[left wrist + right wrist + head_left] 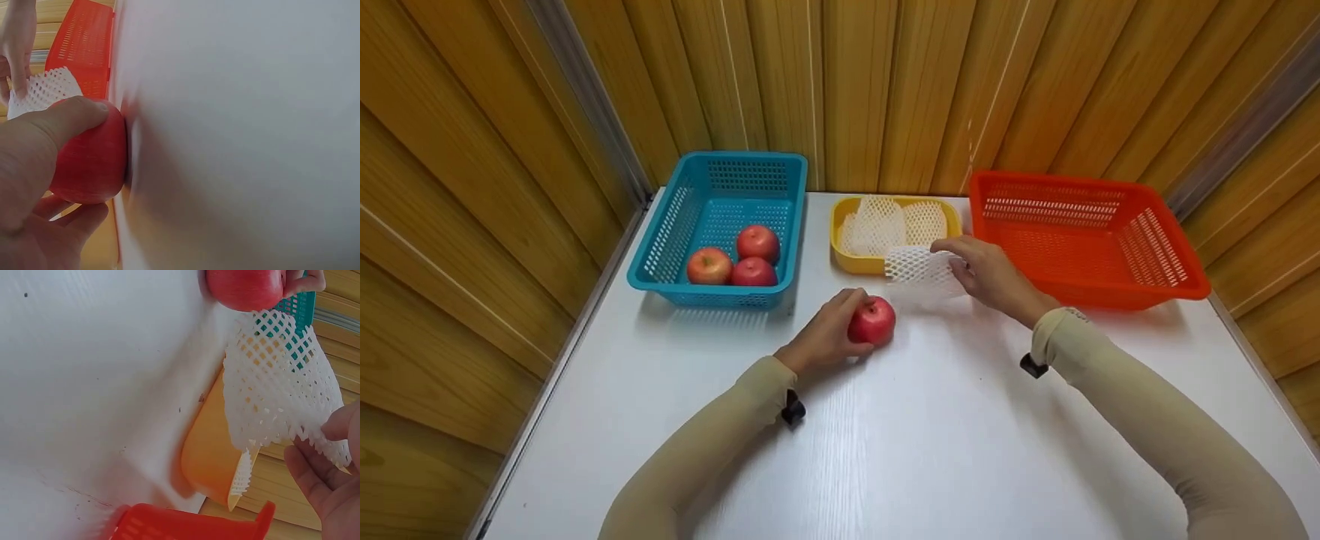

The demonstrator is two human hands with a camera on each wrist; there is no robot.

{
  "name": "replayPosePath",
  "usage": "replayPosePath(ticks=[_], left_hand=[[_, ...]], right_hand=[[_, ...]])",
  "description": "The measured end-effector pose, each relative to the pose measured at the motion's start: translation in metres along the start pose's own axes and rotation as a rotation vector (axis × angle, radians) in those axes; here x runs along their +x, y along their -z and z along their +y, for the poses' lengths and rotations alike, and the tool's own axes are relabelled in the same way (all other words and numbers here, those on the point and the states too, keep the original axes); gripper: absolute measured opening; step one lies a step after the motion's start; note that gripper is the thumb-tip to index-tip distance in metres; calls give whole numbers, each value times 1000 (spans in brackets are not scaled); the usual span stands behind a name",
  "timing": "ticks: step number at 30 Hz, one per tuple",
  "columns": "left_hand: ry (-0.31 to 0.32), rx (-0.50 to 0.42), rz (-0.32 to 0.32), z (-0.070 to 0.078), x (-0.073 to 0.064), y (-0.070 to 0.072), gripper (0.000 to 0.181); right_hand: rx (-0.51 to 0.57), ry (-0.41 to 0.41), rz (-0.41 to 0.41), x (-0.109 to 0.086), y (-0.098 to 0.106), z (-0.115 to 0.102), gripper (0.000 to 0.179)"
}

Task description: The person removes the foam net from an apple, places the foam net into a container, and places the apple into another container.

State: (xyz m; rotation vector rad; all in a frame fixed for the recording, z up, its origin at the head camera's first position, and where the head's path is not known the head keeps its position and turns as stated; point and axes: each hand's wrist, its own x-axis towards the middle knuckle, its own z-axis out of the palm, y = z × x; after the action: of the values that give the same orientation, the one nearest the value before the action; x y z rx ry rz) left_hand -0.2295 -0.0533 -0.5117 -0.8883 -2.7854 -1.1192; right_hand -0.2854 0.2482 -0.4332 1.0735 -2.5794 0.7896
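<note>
A red apple [873, 321] stands on the white table, with my left hand [831, 330] curled round its left side. In the left wrist view the thumb lies across the apple [93, 160] and the fingers sit beneath it. My right hand [988, 274] pinches one end of a white foam net sleeve [919, 268], held up in front of the yellow basket. The right wrist view shows the foam net [275, 382] hanging from thumb and fingers, its free open end toward the apple [247, 287] and apart from it in the head view.
More foam nets [879, 226] lie in the small yellow basket [859, 264] at the back. On the left, a teal basket [664, 285] holds three apples [757, 244]. A larger orange-red basket [1110, 296] stands at the right. Wooden panels [855, 90] rise behind the table.
</note>
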Motion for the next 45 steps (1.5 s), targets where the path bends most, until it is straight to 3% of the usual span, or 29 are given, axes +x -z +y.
replayPosePath(ticks=[5,12,25,34,41,45], left_hand=[[0,-10,4,-1,0,-1,63],[-1,-30,16,-3,0,-3,62],[25,-27,11,-1,-1,-3,65],[14,-25,15,-1,0,-3,63],[15,-27,8,1,1,-3,63],[13,-19,11,4,2,-3,63]], right_hand=[[-27,5,16,12,9,-6,17],[1,60,153,36,10,-10,16],[126,-348,331,63,-4,-9,25],[150,-486,405,68,-20,6,29],[305,-590,392,67,-30,12,32],[297,-627,364,65,-35,16,33]])
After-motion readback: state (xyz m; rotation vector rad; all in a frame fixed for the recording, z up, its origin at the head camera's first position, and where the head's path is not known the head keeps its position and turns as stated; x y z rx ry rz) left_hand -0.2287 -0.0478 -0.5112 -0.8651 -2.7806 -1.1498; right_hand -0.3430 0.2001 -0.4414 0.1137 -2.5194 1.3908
